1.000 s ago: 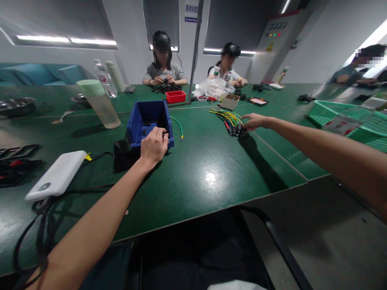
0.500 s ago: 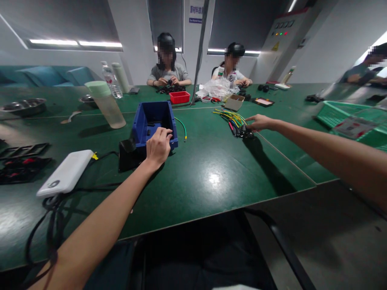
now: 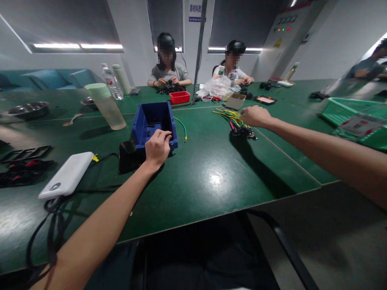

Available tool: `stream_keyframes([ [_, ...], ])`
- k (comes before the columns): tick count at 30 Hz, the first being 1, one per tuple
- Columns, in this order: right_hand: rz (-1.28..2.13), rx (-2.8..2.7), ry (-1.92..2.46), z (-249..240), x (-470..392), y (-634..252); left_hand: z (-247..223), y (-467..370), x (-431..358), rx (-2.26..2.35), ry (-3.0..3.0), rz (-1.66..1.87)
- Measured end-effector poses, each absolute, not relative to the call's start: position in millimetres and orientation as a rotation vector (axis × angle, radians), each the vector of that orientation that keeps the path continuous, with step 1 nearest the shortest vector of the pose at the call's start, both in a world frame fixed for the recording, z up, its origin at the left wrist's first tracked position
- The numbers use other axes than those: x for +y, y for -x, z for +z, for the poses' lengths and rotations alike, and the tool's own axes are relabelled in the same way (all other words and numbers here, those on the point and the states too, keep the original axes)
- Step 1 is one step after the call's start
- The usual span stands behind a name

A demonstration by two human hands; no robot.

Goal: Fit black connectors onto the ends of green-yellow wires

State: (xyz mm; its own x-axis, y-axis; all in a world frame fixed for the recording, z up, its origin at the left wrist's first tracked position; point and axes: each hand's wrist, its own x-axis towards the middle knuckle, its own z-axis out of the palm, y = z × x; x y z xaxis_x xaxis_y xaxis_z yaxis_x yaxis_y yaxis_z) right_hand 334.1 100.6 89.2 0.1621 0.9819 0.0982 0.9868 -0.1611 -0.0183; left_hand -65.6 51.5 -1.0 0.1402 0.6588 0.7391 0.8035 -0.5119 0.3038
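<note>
My left hand (image 3: 157,150) rests over the front edge of a blue plastic bin (image 3: 139,121), its fingers curled together; whatever they grip is hidden. Small black parts (image 3: 151,127) lie inside the bin. To the right, my right hand (image 3: 256,117) pinches at the side of a bundle of cables (image 3: 234,121), fingertips among the yellow and green wires. The bundle's black ends (image 3: 246,132) point toward me, with a red one among them. A single green cable (image 3: 183,128) with a metal tip lies just right of the bin.
A frosted bottle with a green lid (image 3: 105,106) stands left of the bin, and a white power bank (image 3: 67,175) with black cords lies nearer. Behind are a red tray (image 3: 179,97), a small cardboard box (image 3: 235,101) and two co-workers. A green basket (image 3: 356,121) sits at far right.
My right hand has shifted slightly left and up along the cables, uncovering more of their black ends. My left hand stays at the bin's front edge.
</note>
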Motion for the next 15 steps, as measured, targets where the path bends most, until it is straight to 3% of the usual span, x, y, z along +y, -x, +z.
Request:
stream_keyframes([
  [11,0.027,-2.193,2.004,11,78,-173,2,66,51,-1.374,2.168,-1.478],
  [15,0.060,-2.231,1.942,4,87,-140,3,63,44,-1.375,2.136,-1.479],
])
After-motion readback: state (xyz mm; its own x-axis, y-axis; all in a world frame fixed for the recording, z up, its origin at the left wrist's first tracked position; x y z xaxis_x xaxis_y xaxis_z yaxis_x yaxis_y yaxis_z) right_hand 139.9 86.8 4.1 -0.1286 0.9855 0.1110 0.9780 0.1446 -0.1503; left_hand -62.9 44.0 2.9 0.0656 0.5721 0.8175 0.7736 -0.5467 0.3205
